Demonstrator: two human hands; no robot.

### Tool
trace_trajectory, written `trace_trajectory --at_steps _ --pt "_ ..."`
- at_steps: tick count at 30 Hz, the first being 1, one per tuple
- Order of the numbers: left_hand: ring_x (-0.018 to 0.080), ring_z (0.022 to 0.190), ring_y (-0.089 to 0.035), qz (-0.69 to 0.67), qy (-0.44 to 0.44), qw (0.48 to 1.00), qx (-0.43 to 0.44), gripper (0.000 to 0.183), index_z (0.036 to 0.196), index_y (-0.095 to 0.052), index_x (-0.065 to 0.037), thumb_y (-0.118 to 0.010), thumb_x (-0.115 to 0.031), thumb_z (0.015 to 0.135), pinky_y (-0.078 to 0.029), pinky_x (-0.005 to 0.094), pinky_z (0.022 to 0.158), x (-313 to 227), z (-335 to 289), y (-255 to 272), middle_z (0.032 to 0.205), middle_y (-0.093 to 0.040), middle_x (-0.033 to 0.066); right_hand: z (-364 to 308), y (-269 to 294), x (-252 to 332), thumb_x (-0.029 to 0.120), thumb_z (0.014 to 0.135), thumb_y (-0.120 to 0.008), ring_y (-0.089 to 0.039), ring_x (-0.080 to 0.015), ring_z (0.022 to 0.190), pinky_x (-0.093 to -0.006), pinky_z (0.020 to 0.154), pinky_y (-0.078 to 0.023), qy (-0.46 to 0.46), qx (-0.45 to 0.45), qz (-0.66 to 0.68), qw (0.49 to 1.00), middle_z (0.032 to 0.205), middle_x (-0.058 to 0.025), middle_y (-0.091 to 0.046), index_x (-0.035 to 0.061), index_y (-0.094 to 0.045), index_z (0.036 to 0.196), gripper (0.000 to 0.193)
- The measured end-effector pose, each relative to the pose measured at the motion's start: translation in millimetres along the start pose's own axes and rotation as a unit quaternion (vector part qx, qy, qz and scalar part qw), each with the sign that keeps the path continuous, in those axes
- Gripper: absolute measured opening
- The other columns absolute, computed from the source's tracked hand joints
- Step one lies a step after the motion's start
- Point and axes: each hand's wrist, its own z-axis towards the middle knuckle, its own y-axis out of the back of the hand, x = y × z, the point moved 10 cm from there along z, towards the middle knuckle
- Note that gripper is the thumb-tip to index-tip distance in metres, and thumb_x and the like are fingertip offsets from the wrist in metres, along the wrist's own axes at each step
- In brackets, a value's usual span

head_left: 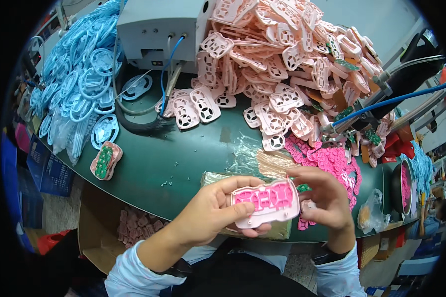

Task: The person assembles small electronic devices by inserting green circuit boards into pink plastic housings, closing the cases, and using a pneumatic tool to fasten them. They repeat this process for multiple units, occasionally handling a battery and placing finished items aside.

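My left hand [208, 210] grips a pale pink plastic shell [244, 218] over the table, its thumb across the front and its fingers behind. A bright pink button pad [272, 196] lies inside the shell. My right hand [327, 198] is at the shell's right end, fingers curved and thumb apart. Its index fingertip is close to the shell's upper right corner; whether it touches I cannot tell. A small green circuit board [304, 188] and a pale pink piece [308, 205] show between the right fingers and thumb, seemingly behind the hand.
Pale pink shells [277, 64] are heaped at the back, blue plastic parts [79, 74] at the left beside a grey machine box [158, 29]. Bright pink pads [332, 166] spread at the right. A shell with a green board [105, 161] lies near the left edge, above a carton [99, 222].
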Motion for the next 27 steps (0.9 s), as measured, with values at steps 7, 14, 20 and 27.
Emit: trace_trajectory --at_steps 7,14,20,27 --pt "0.0308 0.077 -0.069 -0.081 0.089 0.992 0.043 0.048 0.130 -0.035 0.006 -0.056 -0.002 0.087 -0.059 0.0258 0.058 12.0 -3.4 1.0 0.107 -0.061 0.0244 -13.8 -47.2 62.4 0.000 0.058 -0.075 -0.059 -0.0238 0.091 -0.0332 0.074 -0.049 0.292 0.057 -0.469 0.832 0.100 -0.0052 -0.065 0.0087 -0.066 0.093 0.037" --pt "0.0215 0.068 -0.068 0.005 0.124 0.992 0.022 0.045 0.133 -0.036 0.001 -0.047 -0.019 0.094 -0.054 0.0224 0.050 14.2 -9.7 10.0 0.096 -0.064 0.0236 1.1 -20.3 33.9 -0.001 0.066 -0.074 -0.061 -0.0164 0.077 -0.0246 0.063 -0.050 0.142 0.004 -0.318 0.937 0.088 -0.0053 -0.064 0.0046 -0.062 0.083 0.022" --pt "0.0099 0.083 -0.059 0.240 -0.035 0.968 -0.060 0.046 0.129 -0.046 0.001 -0.059 -0.020 0.090 -0.049 0.0212 0.068 -9.8 -14.3 40.2 0.102 -0.061 0.0073 -22.7 23.8 -40.9 0.003 0.080 -0.069 -0.060 -0.0099 0.070 -0.0224 0.060 -0.050 -0.183 -0.092 -0.015 0.979 0.081 -0.0056 -0.064 -0.0004 -0.061 0.086 0.011" --pt "0.0111 0.081 -0.054 0.463 -0.058 0.884 0.014 0.032 0.109 -0.064 0.001 -0.069 -0.015 0.082 -0.043 0.0240 0.070 -22.8 -3.6 7.5 0.096 -0.061 0.0067 -6.1 -15.2 -45.6 0.013 0.079 -0.073 -0.059 -0.0073 0.068 -0.0208 0.057 -0.048 -0.244 0.114 -0.156 0.950 0.078 -0.0021 -0.064 -0.0004 -0.064 0.087 0.018"
